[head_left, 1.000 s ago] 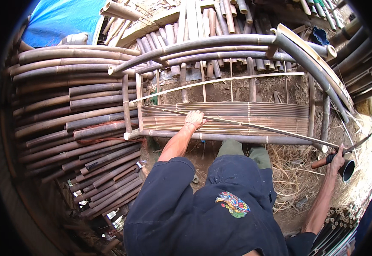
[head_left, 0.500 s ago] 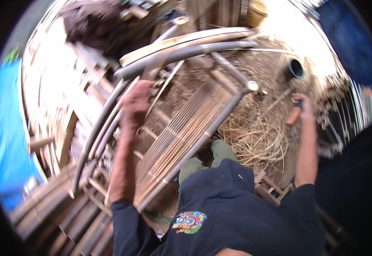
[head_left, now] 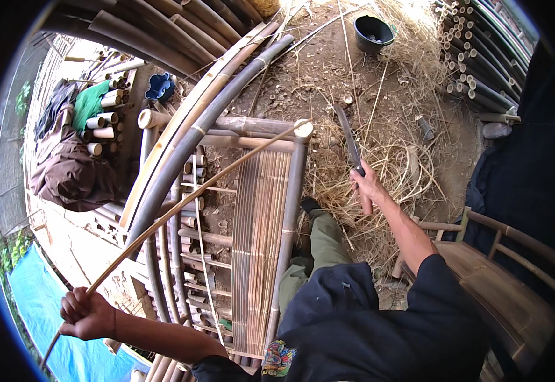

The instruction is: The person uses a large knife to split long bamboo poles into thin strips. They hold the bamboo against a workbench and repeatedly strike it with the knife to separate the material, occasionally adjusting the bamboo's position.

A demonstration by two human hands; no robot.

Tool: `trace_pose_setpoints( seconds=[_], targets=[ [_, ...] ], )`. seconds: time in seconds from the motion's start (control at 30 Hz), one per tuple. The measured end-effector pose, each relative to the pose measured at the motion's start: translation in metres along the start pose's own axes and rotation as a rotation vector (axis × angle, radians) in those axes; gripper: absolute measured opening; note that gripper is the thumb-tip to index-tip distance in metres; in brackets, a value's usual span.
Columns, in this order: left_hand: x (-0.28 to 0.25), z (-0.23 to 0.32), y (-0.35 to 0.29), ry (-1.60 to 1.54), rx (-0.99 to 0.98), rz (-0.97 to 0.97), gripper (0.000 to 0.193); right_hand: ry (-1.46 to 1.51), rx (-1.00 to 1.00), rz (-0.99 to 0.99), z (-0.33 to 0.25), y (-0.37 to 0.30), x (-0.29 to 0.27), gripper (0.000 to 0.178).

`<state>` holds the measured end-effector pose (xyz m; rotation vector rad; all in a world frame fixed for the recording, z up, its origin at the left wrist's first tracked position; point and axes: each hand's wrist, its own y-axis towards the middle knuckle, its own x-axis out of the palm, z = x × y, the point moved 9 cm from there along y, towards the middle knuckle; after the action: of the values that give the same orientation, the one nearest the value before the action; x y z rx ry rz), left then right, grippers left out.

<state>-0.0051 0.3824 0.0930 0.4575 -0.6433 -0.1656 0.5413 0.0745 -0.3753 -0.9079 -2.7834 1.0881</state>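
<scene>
Out at the lower left, my left hand point(head_left: 87, 314) is closed round a long thin bamboo strip point(head_left: 182, 205). The strip runs up and right across a bamboo frame, its far end by the frame's corner joint point(head_left: 303, 129). My right hand point(head_left: 370, 183) grips a long-bladed knife point(head_left: 348, 137) by its handle, with the blade pointing away from me. Beneath the strip, slender slats point(head_left: 261, 248) lie side by side within the frame, next to its grey pole point(head_left: 287, 216). A curved dark bamboo pole point(head_left: 188, 153) and a pale split length point(head_left: 163, 159) rest across the frame's left side.
Bamboo shavings point(head_left: 392, 178) are heaped on the dirt right of the frame. Farther off stands a black bucket point(head_left: 374, 34). Bamboo poles point(head_left: 481, 63) are stacked at the upper right, and a bamboo seat point(head_left: 494, 280) stands at the lower right. A blue tarp point(head_left: 54, 305) lies lower left.
The view has turned. My left hand has gone from over the frame to the lower left, now with the long strip plainly in it. My right hand still holds the knife, its blade now clear.
</scene>
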Motion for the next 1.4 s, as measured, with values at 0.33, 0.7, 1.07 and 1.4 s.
trace_pose_setpoints(
  seconds=[0.33,0.7,1.07,1.4],
  targets=[
    [-0.036,-0.046,-0.013,0.114,-0.018,0.112,0.055,-0.591,-0.301,0.045,-0.026,0.120,-0.001,0.028],
    [-0.081,-0.083,-0.033,0.065,-0.004,0.229,0.053,-0.663,-0.237,-0.009,0.001,0.158,0.016,0.026],
    [-0.115,-0.080,-0.051,0.110,-0.023,0.328,0.057,-0.681,-0.215,-0.077,-0.007,0.158,0.026,0.028],
    [-0.132,-0.082,-0.064,0.118,0.020,0.423,0.060,-0.619,0.069,-0.043,0.045,0.187,0.005,0.032]
  ],
)
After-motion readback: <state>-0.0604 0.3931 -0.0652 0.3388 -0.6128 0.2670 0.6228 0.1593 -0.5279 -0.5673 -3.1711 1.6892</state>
